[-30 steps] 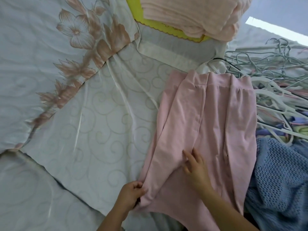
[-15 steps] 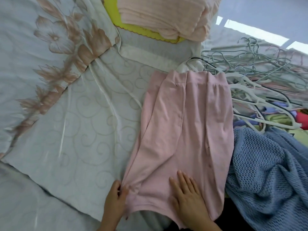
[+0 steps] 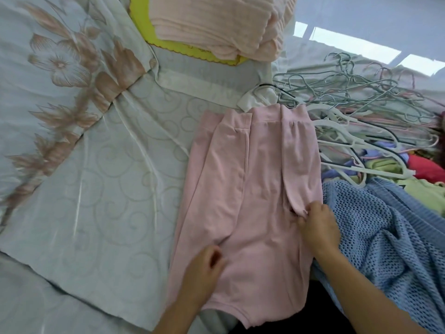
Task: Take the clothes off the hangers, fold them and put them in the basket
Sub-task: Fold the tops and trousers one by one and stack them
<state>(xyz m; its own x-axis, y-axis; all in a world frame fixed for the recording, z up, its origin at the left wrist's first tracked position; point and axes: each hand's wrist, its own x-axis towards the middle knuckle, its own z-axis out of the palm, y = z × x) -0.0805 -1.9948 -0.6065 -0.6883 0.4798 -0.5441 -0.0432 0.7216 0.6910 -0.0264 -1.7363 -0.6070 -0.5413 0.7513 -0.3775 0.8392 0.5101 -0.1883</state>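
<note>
Pink garment (image 3: 252,201) lies flat on the bed (image 3: 108,189); right hand (image 3: 317,227) pinches its right fold, left hand (image 3: 204,268) curled near-left, grip unclear. The touching blue knit (image 3: 385,237) could get dragged in

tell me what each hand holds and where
The right hand pinches the pink garment at a fold on its right edge. The left hand is curled on its lower left; whether it grips cannot be told.

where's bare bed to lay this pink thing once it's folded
The swirl-patterned bedspread left of the pink garment is bare, bordered by the floral sheet beyond. Crowded: hangers and blue knit to the right, peach stack at the top.
</note>
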